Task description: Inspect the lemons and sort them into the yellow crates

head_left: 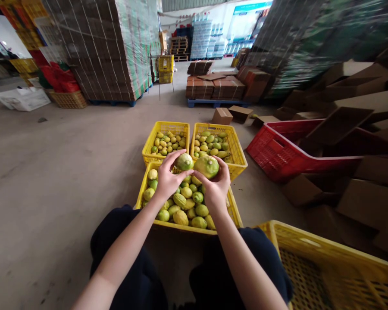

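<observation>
My left hand (pixel 168 175) is closed round a small green-yellow fruit (pixel 184 162), held between thumb and fingers. A larger green-yellow fruit (pixel 207 166) is gripped in my right hand (pixel 217 187). The two fruits are side by side, stem ends toward me, and my thumb tips nearly meet below them. Under both hands stands a yellow crate (pixel 190 228) full of green and yellow fruits. Behind it are a left yellow crate (pixel 145 150) and a right yellow crate (pixel 239 148), each with similar fruits inside.
At the lower right is another yellow crate (pixel 310 245). A red crate (pixel 278 159) holds cardboard, with more boxes (pixel 368 202) heaped around it. Flattened cartons lie on a blue pallet (pixel 218 103) farther back. Wrapped stacks rise at both sides. My knees flank the front crate.
</observation>
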Available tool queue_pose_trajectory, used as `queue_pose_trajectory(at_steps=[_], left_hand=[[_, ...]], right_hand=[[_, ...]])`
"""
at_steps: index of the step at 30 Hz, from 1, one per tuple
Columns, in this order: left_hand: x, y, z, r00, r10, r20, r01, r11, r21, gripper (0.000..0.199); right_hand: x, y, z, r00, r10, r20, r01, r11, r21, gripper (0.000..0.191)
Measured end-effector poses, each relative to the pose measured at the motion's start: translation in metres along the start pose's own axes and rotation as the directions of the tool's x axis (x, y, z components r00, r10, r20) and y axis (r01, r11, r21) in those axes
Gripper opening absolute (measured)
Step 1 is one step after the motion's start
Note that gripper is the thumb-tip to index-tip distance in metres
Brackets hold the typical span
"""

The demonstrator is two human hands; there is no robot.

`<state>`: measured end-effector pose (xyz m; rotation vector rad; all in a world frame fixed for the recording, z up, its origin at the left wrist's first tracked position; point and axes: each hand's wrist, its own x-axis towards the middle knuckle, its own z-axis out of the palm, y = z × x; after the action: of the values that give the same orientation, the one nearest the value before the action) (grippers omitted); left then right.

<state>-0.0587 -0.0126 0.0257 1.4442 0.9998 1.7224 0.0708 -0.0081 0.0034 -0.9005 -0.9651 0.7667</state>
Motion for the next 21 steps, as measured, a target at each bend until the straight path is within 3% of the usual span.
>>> queue_pose_trajectory(at_steps=[12, 21], left_hand=[[0.0001, -0.0026, 0.0009, 0.999, -0.025, 0.028, 0.025, 1.000, -0.005, 0.052], [0.0011, -0.0047, 0.0003, 0.999, -0.047, -0.005, 0.047, 0.999, -0.017, 0.052]], right_hand=[[0.0031, 0.0004, -0.0013, 0.978, 0.208, -0.010, -0.202, 0.959, 0.197, 0.061], [0.0052, 0.0017, 0.0005, 0.969, 0.246, -0.026, -0.234, 0.946, 0.225, 0.062]])
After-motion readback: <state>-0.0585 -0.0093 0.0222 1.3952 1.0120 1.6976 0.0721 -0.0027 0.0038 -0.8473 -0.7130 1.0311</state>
